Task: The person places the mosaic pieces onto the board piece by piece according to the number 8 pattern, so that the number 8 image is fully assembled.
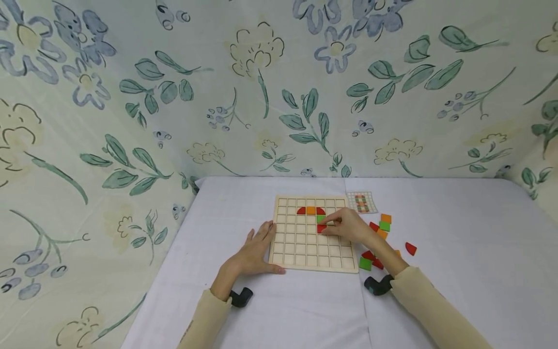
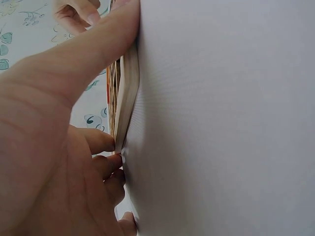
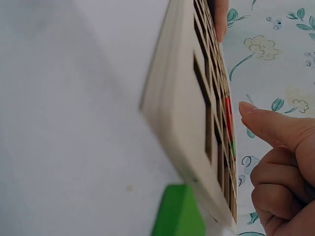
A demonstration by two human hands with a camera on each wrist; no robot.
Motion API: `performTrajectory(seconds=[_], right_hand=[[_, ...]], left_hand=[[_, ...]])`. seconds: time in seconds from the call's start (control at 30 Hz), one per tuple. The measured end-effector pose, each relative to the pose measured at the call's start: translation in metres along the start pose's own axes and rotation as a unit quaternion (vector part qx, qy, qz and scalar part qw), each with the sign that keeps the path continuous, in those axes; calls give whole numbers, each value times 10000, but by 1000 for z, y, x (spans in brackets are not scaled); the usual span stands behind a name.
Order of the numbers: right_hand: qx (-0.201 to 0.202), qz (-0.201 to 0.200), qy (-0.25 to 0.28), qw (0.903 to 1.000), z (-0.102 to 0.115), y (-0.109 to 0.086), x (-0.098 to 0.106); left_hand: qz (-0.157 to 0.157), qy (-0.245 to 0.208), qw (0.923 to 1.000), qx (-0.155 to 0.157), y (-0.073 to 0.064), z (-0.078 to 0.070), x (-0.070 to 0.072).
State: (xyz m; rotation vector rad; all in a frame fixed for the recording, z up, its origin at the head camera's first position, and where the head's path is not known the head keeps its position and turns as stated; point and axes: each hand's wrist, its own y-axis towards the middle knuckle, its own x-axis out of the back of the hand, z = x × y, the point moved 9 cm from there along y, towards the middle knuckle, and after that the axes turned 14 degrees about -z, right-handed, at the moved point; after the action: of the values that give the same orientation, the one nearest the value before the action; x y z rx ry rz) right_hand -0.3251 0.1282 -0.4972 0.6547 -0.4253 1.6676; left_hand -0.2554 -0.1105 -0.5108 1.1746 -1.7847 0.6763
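Though only one gridded board (image 1: 296,248) — five coloured pieces (image 1: 311,210) on it, two hands (image 1: 254,256).

In the head view, a hand could pass over the table (image 1: 479,237) at far right of the frame. Right of centre, the right hand (image 1: 350,227) and loose pieces (image 1: 365,263) obstruct; at the left edge of the board (image 1: 292,250), the left hand (image 1: 253,254) obstructs.

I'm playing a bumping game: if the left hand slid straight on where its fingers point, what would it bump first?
Likely the wooden board: the left hand seems to rest against its left edge.
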Motion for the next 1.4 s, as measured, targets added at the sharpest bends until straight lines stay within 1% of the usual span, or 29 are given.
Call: performTrajectory(seconds=[0.13,0.23,0.33,0.47,0.6,0.8,0.9,1.1,1.4], right_hand=[[-68,-200,12,9998,1,-8,12],[-95,-444,-25,9990,1,-16,29],[-123,-616,-173,9979,-2,-25,45],[-258,-775,-375,9960,-12,-39,65],[-507,-937,-565,9927,-25,-51,81],[-934,-1243,-836,9843,-46,-71,101],[-1151,-1356,-821,9806,-57,-79,106],[-1284,-1521,-846,9763,-69,-87,112],[-1387,-1491,-799,9758,-73,-90,112]], left_hand=[[19,-18,10000,-3,0,0,-1],[-6,-70,10000,10,0,-1,0],[-12,-69,10000,30,0,-1,1],[-15,-73,10000,39,1,0,0],[-31,-41,10000,65,1,2,0],[-12,-25,10000,76,1,2,-2],[-9,-41,10000,64,-1,1,-2],[-64,-60,9999,85,-1,3,-1],[-74,-125,9999,90,0,2,-3]])
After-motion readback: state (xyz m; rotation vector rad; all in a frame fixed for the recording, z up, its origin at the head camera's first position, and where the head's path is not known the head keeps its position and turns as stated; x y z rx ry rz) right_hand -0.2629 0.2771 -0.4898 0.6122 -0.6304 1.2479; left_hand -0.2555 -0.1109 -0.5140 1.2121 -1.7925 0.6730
